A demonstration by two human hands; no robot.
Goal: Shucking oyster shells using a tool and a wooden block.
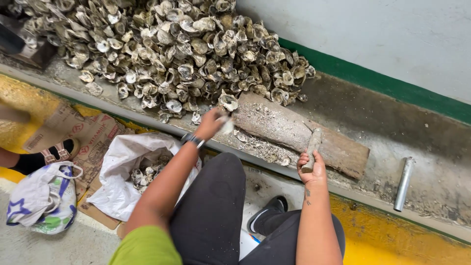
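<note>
Left hand (210,123): reaches forward to the near foot of the shell heap; its fingers are closed around a pale oyster shell (226,125), held just above the near-left end of the wooden block.

Right hand (311,167): its fingers are wrapped tight round the lower end of a short stick-like tool (313,144), at the near edge of the block.

Wooden block (294,133): a long slab lying on the concrete ledge (373,105); its long axis runs from the far left, by the heap, to the near right.

Key relation: the held shell sits to the left of the tool and a little farther from the person; the tool's tip points up and away over the middle of the block. The left hand is the nearer one to the heap, the right hand the nearer to the block's near edge.

Tool axis: nearly upright in the view, tilted slightly right, crossing the block's long axis.

Oyster heap (176,54): fills the far left of the ledge against the wall, touching the block's far-left end.

Metal tube (404,182): lies on the ledge, well apart to the right of the block, untouched.

White sack (122,162): open on the floor below the ledge, to the left of the person's knee, with shells inside.
</note>
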